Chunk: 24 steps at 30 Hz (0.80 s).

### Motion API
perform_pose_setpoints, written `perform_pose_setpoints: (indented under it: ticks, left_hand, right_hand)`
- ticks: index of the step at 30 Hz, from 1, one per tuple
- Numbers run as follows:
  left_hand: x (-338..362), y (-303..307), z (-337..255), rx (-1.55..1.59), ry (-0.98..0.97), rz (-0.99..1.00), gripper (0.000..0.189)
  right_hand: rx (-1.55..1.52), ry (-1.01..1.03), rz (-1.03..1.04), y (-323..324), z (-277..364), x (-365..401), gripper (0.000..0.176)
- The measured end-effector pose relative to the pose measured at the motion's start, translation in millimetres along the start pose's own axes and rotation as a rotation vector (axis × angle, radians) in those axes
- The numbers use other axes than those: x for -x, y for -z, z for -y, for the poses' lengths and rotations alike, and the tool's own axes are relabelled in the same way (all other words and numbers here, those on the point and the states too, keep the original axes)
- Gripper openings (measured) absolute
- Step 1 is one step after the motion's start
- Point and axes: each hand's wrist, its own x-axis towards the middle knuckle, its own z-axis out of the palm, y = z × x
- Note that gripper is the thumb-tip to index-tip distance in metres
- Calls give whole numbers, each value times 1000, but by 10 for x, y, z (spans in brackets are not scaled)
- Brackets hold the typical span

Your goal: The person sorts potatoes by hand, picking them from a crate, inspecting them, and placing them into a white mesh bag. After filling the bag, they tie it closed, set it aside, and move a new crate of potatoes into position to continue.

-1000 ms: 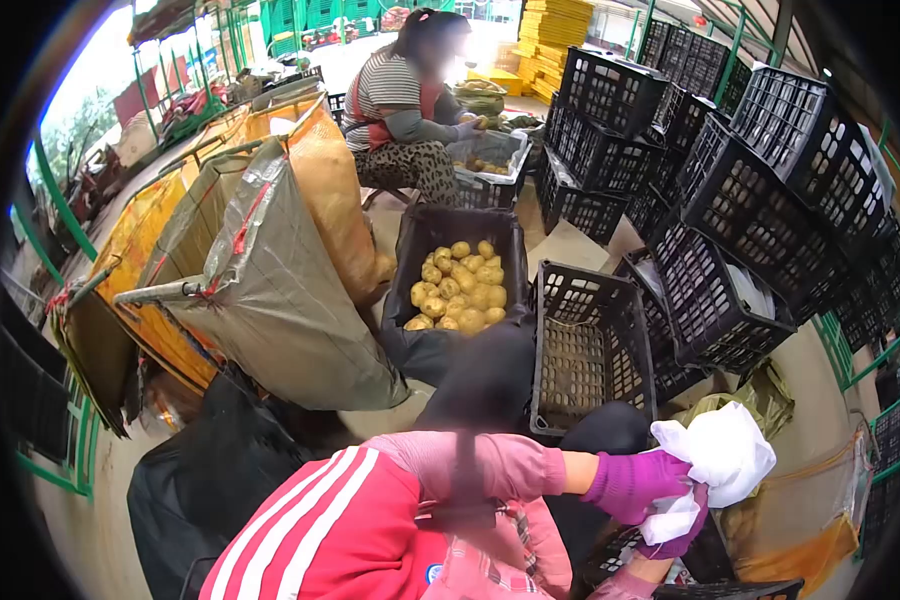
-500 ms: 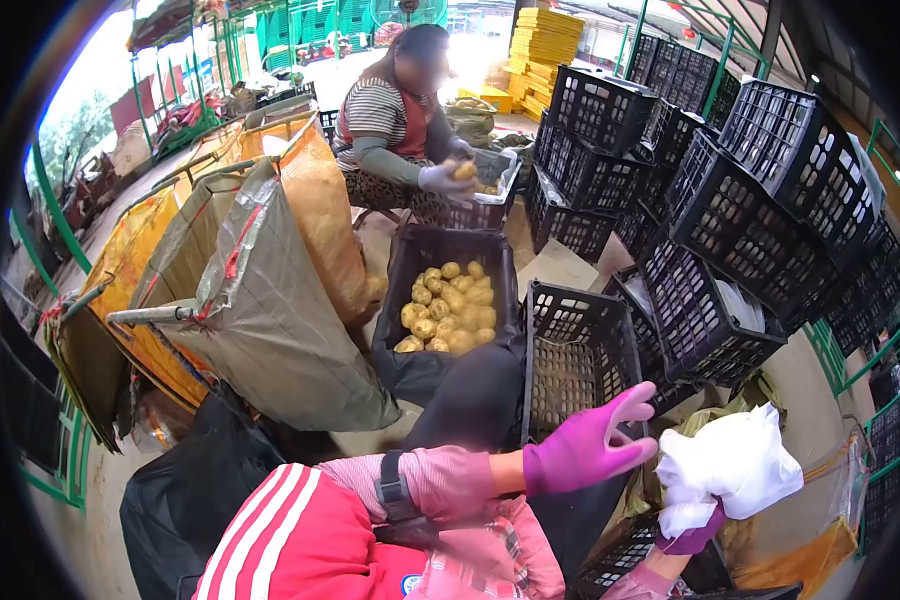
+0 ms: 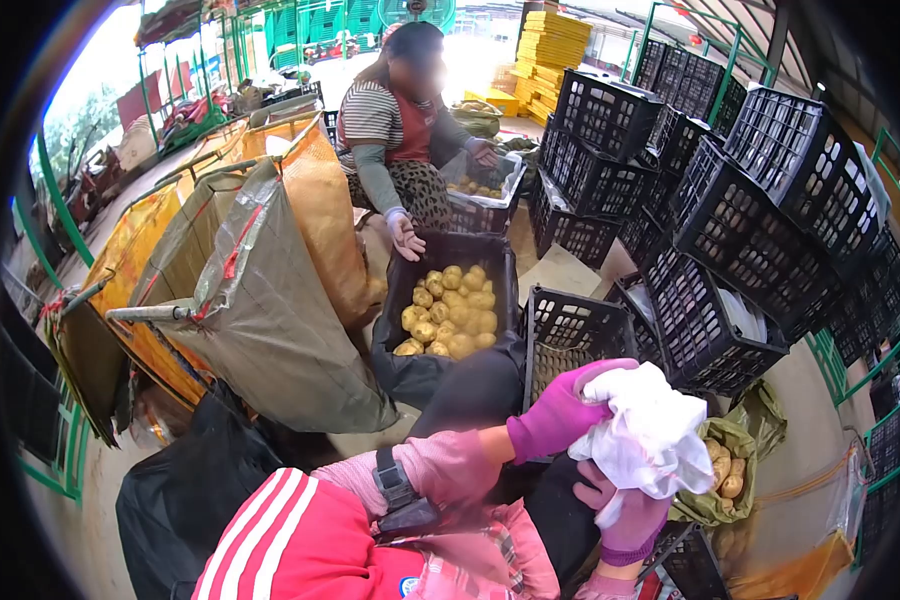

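A crumpled white cloth, possibly thin plastic, is bunched between my two hands in front of my right knee. My left hand, in a purple glove, pinches its upper left side. From below, my right hand, gloved in the same purple, grips the cloth's lower part; some of its fingers are hidden by the folds. Just beyond my left hand stands a black plastic crate, its mesh floor showing. Right of the cloth is a green sack with potatoes in it.
A black-lined crate of potatoes stands ahead. Behind it a co-worker sits with both hands open, beside another crate. Stacked black crates rise at the right. Large framed sacks stand at the left.
My left hand has closed on the white cloth, which my right hand has brought leftward and nearer. The co-worker has let go of a potato and spread both hands.
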Motion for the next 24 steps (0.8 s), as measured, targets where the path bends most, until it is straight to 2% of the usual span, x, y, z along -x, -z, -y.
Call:
perform_pose_setpoints:
  ticks: [1, 2, 3, 5, 6, 7, 9, 10, 12, 13, 14, 17, 18, 19, 20, 21, 22, 23, 24]
  left_hand:
    - [12, 7, -20, -351, -124, 7, 60]
    - [108, -1, 5, -723, -244, 112, 64]
    - [153, -42, -1, -902, -400, 295, 61]
    - [271, -242, -77, -917, -358, 385, 64]
    - [300, -275, -94, -765, -320, 419, 69]
    - [324, -256, -145, -530, -242, 444, 76]
    - [330, -260, -283, -250, 4, 158, 83]
    - [291, -274, -395, -138, 111, 55, 90]
    - [205, -196, -210, -56, 283, 211, 90]
    - [191, -172, -129, -14, 366, 283, 90]
    - [228, -238, -222, -168, 215, 277, 75]
    - [199, -21, 40, -3, 360, 101, 56]
    - [158, 37, 14, 95, 328, 52, 44]
    - [60, 124, -32, -144, 215, -44, 38]
    - [-58, 257, -135, -278, 161, -123, 39]
    - [-244, 448, -252, -437, 44, -180, 38]
    - [-433, 632, -343, -243, 89, -338, 35]
    - [-619, 817, -503, -92, -85, -435, 31]
    - [-819, 1170, -552, -185, -219, -438, 29]
  right_hand:
    - [-242, 88, -192, -149, -48, 7, 77]
    - [-200, 174, -248, -232, -56, 12, 76]
    - [-160, 262, -300, -266, -72, 5, 75]
    - [288, 158, -635, 262, -105, 88, 61]
    - [335, 271, -630, 297, -114, 115, 51]
    - [212, 273, -693, 353, -61, 101, 50]
    - [207, 373, -688, 533, -61, 152, 48]
    - [218, 353, -713, 630, -73, 171, 49]
    - [886, 457, -606, 520, -107, 113, 50]
    - [1069, 459, -580, 455, -107, 35, 51]
    - [1250, 470, -557, 389, -106, -43, 51]
    - [1322, 389, -672, 122, -69, -388, 55]
    - [1345, 363, -713, 42, -54, -478, 58]
    - [1249, 311, -710, -48, -26, -532, 59]
    - [1153, 258, -700, -145, 7, -585, 60]
    - [1093, 390, -626, -177, -31, -695, 62]
    - [1032, 512, -540, -209, -69, -805, 64]
    - [1034, 500, -509, -66, -138, -850, 63]
    - [1036, 488, -479, 76, -208, -896, 62]
